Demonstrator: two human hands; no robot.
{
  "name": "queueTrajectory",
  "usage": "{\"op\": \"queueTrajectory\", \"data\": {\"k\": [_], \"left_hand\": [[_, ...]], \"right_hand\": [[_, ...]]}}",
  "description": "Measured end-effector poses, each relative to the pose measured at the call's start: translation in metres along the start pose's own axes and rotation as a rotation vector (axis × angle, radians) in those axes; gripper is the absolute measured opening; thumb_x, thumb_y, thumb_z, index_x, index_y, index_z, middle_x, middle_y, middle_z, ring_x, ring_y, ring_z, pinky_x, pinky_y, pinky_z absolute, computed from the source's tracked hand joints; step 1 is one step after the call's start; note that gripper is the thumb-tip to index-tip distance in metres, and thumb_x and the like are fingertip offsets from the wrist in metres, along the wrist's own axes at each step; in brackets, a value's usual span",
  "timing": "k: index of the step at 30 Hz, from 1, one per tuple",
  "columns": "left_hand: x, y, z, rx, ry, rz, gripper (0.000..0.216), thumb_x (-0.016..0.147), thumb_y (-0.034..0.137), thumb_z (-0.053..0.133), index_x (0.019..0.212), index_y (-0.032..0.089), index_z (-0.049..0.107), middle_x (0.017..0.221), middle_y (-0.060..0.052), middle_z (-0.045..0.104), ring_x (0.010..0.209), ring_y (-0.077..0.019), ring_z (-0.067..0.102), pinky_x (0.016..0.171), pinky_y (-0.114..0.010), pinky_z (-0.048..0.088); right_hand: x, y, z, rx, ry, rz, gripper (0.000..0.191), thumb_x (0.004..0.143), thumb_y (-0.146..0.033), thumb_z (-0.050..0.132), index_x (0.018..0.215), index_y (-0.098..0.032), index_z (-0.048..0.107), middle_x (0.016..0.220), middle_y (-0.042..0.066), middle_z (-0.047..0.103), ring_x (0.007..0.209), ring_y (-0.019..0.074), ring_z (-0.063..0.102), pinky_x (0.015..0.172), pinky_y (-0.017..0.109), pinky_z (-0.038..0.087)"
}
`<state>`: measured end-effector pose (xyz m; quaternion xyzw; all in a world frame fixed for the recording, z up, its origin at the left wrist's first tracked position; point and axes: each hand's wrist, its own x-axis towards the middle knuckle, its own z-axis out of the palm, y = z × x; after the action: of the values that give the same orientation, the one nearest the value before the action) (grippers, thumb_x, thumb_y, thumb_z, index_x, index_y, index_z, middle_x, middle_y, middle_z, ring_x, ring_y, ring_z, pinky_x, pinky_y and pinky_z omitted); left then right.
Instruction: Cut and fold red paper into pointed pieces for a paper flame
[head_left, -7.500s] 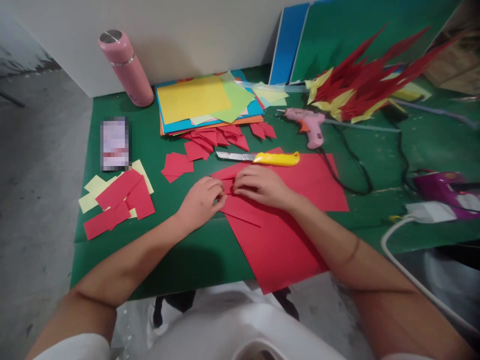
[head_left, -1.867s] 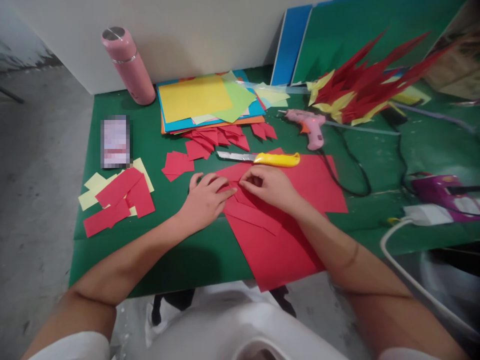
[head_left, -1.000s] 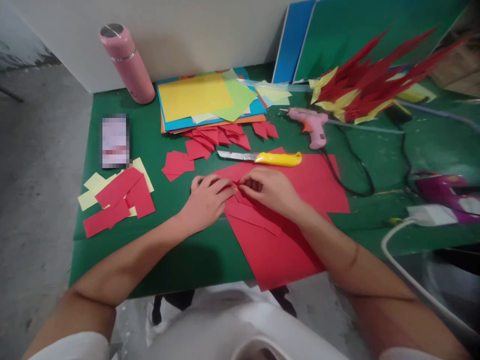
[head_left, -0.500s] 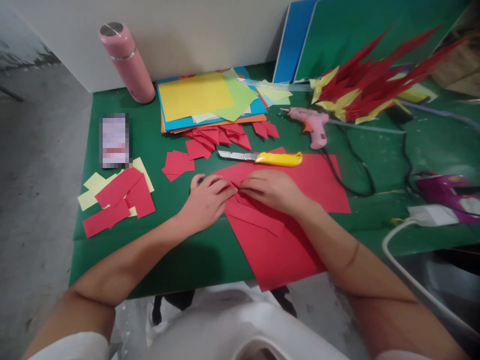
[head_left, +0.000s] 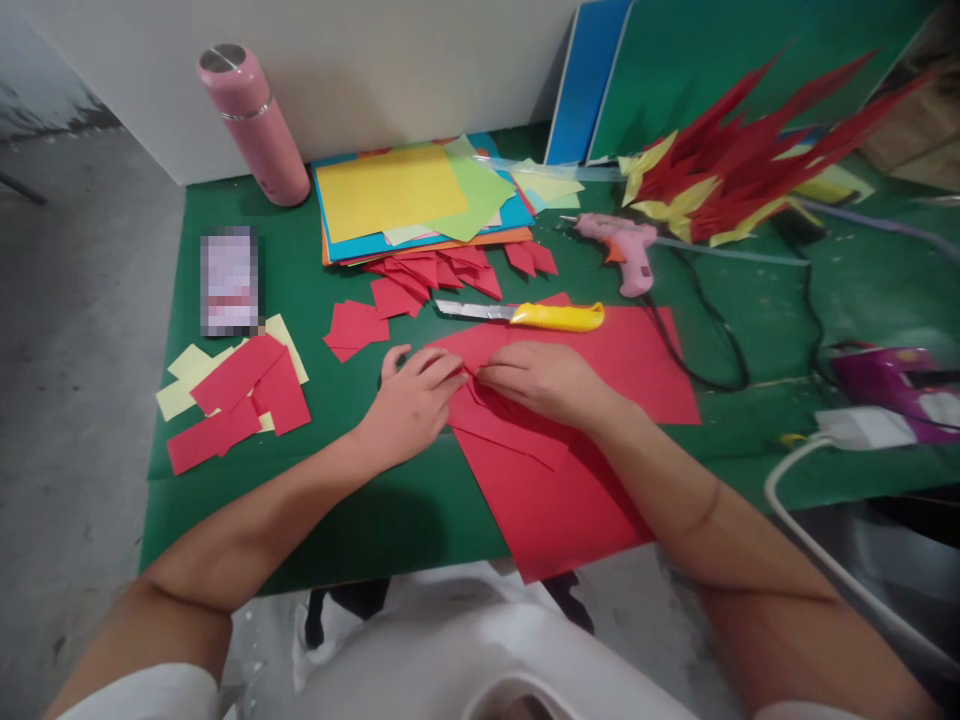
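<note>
Apparently pressing small red paper (head_left: 474, 392) with left hand (head_left: 412, 405), spread-fingered; pinching it with right hand (head_left: 551, 382), fingertips together. Could crease crooked from slipping on red sheet (head_left: 559, 510).

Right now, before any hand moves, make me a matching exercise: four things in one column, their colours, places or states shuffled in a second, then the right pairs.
Things
1. Left hand
2. Cutter knife
3. Glue gun
4. Bottle

Descriptions
A. Pink, orange trigger, lying on its side
B. Touching red paper, across from the right hand
C. Standing left of the paper stack
D. Yellow handle, blade showing

Right pairs: 1-B, 2-D, 3-A, 4-C
</note>
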<state>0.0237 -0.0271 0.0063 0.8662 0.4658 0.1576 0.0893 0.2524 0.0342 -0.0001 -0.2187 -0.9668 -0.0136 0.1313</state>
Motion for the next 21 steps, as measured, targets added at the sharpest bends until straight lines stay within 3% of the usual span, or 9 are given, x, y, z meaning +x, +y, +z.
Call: {"op": "queueTrajectory", "data": {"k": [21], "left_hand": [[0.0027, 0.0008, -0.0039, -0.092, -0.032, -0.044, 0.036, 0.091, 0.011, 0.046, 0.117, 0.024, 0.068, 0.126, -0.004, 0.069, 0.121, -0.0240, 0.054, 0.107, -0.048, 0.029]], "right_hand": [[0.0019, 0.0012, -0.0057, -0.021, -0.023, -0.052, 0.036, 0.102, -0.015, 0.036, 0.103, -0.017, 0.071, 0.090, 0.007, 0.074, 0.077, 0.0177, 0.060, 0.059, 0.030, 0.038]]}}
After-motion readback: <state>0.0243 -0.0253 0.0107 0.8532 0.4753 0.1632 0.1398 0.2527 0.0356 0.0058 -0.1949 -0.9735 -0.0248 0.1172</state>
